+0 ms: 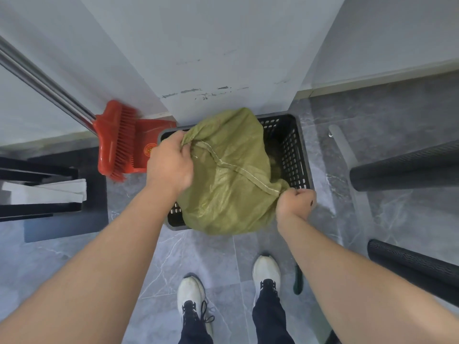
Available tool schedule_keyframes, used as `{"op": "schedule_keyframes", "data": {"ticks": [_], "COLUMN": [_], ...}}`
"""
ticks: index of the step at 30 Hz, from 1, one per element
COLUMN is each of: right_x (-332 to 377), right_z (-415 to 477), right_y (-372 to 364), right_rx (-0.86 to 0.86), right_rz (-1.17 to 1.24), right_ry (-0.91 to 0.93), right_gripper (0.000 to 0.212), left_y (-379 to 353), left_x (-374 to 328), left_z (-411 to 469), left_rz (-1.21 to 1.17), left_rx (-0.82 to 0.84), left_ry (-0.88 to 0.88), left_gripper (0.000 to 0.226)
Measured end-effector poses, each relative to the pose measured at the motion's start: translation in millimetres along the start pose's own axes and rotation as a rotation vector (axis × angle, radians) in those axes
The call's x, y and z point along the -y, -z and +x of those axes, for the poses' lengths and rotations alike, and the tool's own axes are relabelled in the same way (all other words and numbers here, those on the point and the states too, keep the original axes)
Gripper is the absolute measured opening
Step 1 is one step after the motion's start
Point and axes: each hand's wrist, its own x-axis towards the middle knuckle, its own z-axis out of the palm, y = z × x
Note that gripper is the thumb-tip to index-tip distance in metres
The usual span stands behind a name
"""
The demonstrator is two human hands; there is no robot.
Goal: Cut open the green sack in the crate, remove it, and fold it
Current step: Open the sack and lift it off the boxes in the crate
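Crumpled green woven plastic sack (228, 180) sits bunched up over the black perforated plastic crate (290, 150) at frame centre, spilling over its lower rim. Stitched seam runs diagonally from upper left to lower right across the sack, that's its long axis. Left hand (170, 165) pinches the upper-left seam end, fingers clenched on fabric; right hand (295, 203) is fisted on the lower-right seam end, at the crate's near right corner. Both hands touching, neither nearer. Sack looks limp, likely emptied; lifting out seems the step in hand. Red broom and dustpan (116, 145) lean just left of the crate, wall right behind it, black ribbed bars right of frame. Straight up looks clear.
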Motion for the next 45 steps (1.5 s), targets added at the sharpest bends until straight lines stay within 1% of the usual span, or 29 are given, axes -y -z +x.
{"op": "schedule_keyframes", "data": {"ticks": [2,4,7,10,12,14,17,19,21,23,24,26,28,30,32,33,34,36,37,39,41,43,45], "right_x": [24,48,88,119,130,138,149,157,164,167,168,169,166,164,161,159,159,159,160,165,170,175,182], "right_z": [-18,-34,-59,-87,-106,-128,-151,-160,-164,-162,-160,-152,-144,-147,-154,-158,-162,-162,-162,-168,-169,-170,-171], "right_y": [2,5,14,25,31,38,51,61,69,78,85,98,108,110,108,108,109,109,109,113,115,119,125], "right_rx": [-0.053,-0.055,-0.015,0.022,0.052,0.095,0.095,0.121,0.092,0.024,-0.010,-0.086,-0.135,-0.114,-0.065,-0.035,-0.009,-0.004,-0.004,0.047,0.063,0.082,0.101], "right_rz": [0.108,0.229,0.361,0.403,0.392,0.342,0.268,0.149,0.055,0.045,0.065,0.129,0.179,0.178,0.205,0.211,0.204,0.193,0.204,0.206,0.213,0.237,0.236], "right_ry": [0.034,0.059,0.109,0.225,0.302,0.372,0.515,0.583,0.562,0.574,0.553,0.482,0.490,0.528,0.618,0.668,0.694,0.667,0.664,0.674,0.639,0.616,0.641], "right_gripper": [0.017,0.009,0.026,0.031,0.029,0.022,0.010,0.013,0.015,0.016,0.016,0.017,0.018,0.017,0.016,0.016,0.016,0.015,0.015,0.016,0.016,0.015,0.014], "left_y": [16,32,51,64,70,76,90,101,113,123,128,139,146,144,135,132,131,131,133,134,136,142,148], "left_x": [1,2,1,-3,-8,-12,-15,-17,-19,-17,-13,1,10,7,-2,-8,-15,-23,-29,-37,-41,-43,-46], "left_z": [-1,-2,-10,-27,-43,-58,-72,-77,-81,-84,-83,-82,-83,-89,-95,-96,-96,-96,-98,-100,-101,-101,-103], "left_rz": [-0.072,-0.148,-0.219,-0.309,-0.354,-0.383,-0.463,-0.474,-0.432,-0.369,-0.329,-0.278,-0.279,-0.270,-0.286,-0.304,-0.322,-0.340,-0.375,-0.410,-0.427,-0.537,-0.628], "left_rx": [-0.028,-0.048,-0.044,-0.068,-0.054,-0.036,-0.049,-0.064,-0.080,-0.113,-0.126,-0.172,-0.229,-0.217,-0.156,-0.156,-0.171,-0.213,-0.224,-0.235,-0.219,-0.211,-0.251], "left_ry": [0.033,0.062,0.087,0.142,0.146,0.140,0.132,0.111,0.097,0.081,0.096,0.186,0.214,0.125,0.003,-0.027,-0.033,-0.010,-0.015,-0.057,-0.003,0.071,0.087], "left_gripper": [0.027,0.027,0.027,0.027,0.026,0.026,0.025,0.026,0.027,0.027,0.027,0.026,0.025,0.026,0.028,0.030,0.031,0.032,0.031,0.030,0.030,0.028,0.028]}}
